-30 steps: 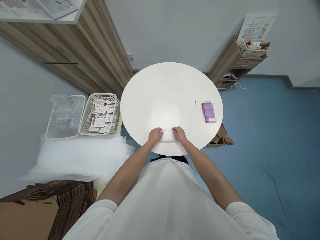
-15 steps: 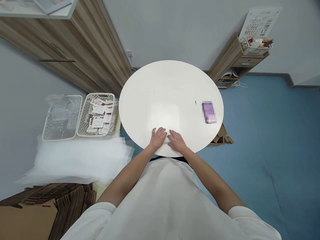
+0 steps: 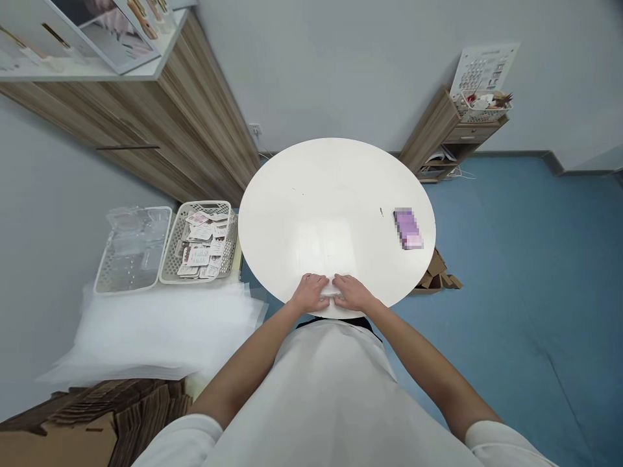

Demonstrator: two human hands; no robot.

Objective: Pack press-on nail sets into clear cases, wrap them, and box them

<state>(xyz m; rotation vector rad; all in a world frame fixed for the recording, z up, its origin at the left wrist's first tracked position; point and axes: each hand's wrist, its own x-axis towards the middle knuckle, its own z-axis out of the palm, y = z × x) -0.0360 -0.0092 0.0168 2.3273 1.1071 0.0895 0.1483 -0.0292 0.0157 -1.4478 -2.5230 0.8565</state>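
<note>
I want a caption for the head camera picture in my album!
Left hand and right hand hold a small pale item on the white table.

A small whitish packet (image 3: pixel 331 288) lies near the table edge (image 3: pixel 333 312).

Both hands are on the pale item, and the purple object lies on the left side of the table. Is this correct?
Wrong side: the head view shows the purple object on the right of the table. The left hand and right hand are on the pale item.

held piece (image 3: pixel 330 287) — clear, plastic-looking | tabletop (image 3: pixel 335 178) — smooth, glossy | cabinet (image 3: pixel 189 123) wood-grained, matt
</note>
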